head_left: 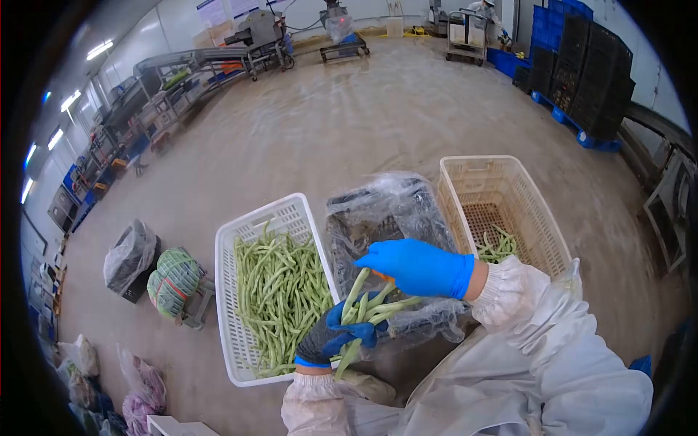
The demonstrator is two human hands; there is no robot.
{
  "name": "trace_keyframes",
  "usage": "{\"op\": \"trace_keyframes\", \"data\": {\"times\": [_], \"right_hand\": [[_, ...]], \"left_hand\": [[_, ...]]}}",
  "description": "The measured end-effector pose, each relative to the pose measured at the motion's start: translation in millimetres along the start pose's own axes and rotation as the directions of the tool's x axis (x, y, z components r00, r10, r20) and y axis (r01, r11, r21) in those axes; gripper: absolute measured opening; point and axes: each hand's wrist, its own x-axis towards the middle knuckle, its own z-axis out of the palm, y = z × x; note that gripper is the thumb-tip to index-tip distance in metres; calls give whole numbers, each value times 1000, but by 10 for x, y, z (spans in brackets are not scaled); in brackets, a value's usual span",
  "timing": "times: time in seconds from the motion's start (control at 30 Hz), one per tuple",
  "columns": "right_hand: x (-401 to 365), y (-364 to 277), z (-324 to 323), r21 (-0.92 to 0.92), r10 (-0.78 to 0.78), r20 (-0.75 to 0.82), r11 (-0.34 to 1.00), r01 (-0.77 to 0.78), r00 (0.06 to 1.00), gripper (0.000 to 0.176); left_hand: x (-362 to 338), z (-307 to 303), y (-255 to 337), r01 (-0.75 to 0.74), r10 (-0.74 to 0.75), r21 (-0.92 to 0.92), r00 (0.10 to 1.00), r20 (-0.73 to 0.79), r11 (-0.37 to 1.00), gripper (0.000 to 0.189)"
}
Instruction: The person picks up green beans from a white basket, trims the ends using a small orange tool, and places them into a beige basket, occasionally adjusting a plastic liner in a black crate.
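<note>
Right between the white crate [227,291] and the cream crate [534,211], low in front of the body, here's the action: the left hand [331,336], in a dark and blue glove, with its fingers wrapped round a loose bundle of green beans [355,292]. The beans fan out, some up, some sideways, so the ends stand free of the palm, likely to leave them within easy reach. And over the top comes the right hand [423,269], blue glove, fingers bent in close above the bean tips! An orange bit peeks out beneath them; too little shows to say whether they're gripping it.

Look at the layout! Heaped beans [280,294] fill the white crate on the left-hand side, handy for that gathering hand. Under the hands sits a dark crate [349,200] draped in clear plastic [396,183], well placed, I'd judge, to catch anything that drops. Over on the right, a small pile of beans [498,245] lies at the near end of the cream crate, just past the right wrist, a short reach away.
</note>
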Motion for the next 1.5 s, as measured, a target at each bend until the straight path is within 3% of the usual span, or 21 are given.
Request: {"op": "trace_keyframes", "data": {"times": [0.33, 0.37, 0.4, 0.43, 0.5, 0.53, 0.57, 0.6, 0.67, 0.7, 0.83, 0.87, 0.93, 0.97, 1.03, 1.1, 1.23, 1.33, 1.4, 1.43, 1.5], "right_hand": [[-98, 109, 255, -142, 5, -158, 989, -27, 987, 21], [-92, 179, 308, 261, 249, -177, 945, -198, 952, 21], [-77, 263, 361, 618, 470, -99, 720, -315, 877, 22], [-86, 441, 365, 617, 470, -98, 720, -317, 877, 22], [-107, 758, 278, 888, 734, -221, 423, -177, 642, 21], [-113, 739, 324, 890, 733, -221, 421, -173, 643, 21], [-133, 569, 308, 561, 519, -487, 802, -203, 703, 25], [-173, 390, 293, 85, 202, -608, 978, -190, 768, 29], [-212, -19, 332, 98, 106, -455, 993, -68, 884, 34], [-231, -176, 386, 29, 76, -416, 997, -71, 906, 35], [-239, -413, 748, -143, 71, -378, 981, -134, 923, 33], [-262, -420, 781, -141, 69, -376, 981, -131, 924, 33], [-318, -430, 830, 130, 165, -352, 983, -127, 921, 31], [-325, -432, 861, 129, 164, -351, 984, -126, 922, 31], [-356, -434, 912, 514, 238, -366, 857, -17, 900, 31], [-375, -490, 906, 584, 300, -375, 811, -28, 877, 31], [-368, -471, 851, 654, 380, -404, 756, -27, 832, 32], [-358, -508, 809, 734, 467, -420, 679, -11, 778, 32], [-400, -438, 824, 678, 464, -404, 730, -82, 789, 32], [-434, -399, 846, 608, 459, -393, 780, -150, 797, 31], [-506, -352, 909, 641, 488, -334, 745, -185, 807, 30]], "left_hand": [[40, 15, 46, 28, -29, 33, 1000, 13, 999, 67], [39, 50, 46, 13, -13, 27, 1000, -7, 1000, 66], [34, 75, 50, 14, -14, 28, 1000, -6, 1000, 66], [24, 95, 55, 1, 0, 52, 1000, -10, 999, 65], [34, 107, 27, -15, 17, 75, 1000, -25, 997, 64], [72, 73, 7, -40, 48, 152, 998, -45, 988, 66], [114, 45, -28, -62, 78, 222, 995, -61, 973, 68], [165, 27, -77, -60, 74, 214, 995, -61, 975, 68], [274, 2, -122, -240, 297, 457, 953, -55, 856, 76], [262, 50, -52, -168, 295, 583, 947, -129, 795, 84], [324, -89, -191, -351, 536, 708, 843, -47, 613, 94], [322, -82, -192, -349, 537, 708, 842, -50, 614, 94], [306, -25, -185, -375, 650, 798, 760, -27, 472, 93], [295, 50, -128, -373, 646, 778, 761, -55, 505, 91], [354, 13, -164, -406, 643, 685, 757, -118, 604, 90], [374, -1, -173, -437, 632, 583, 755, -177, 685, 88], [332, 4, -179, -424, 718, 730, 683, -131, 536, 81], [315, 63, -117, -307, 825, 899, 556, -97, 312, 78], [266, 102, -37, -535, 633, 340, 622, -461, 773, 75], [292, 94, 1, -600, 626, 257, 554, -549, 757, 63], [292, -76, -56, -666, 482, -20, 560, -674, 746, 45]]}}
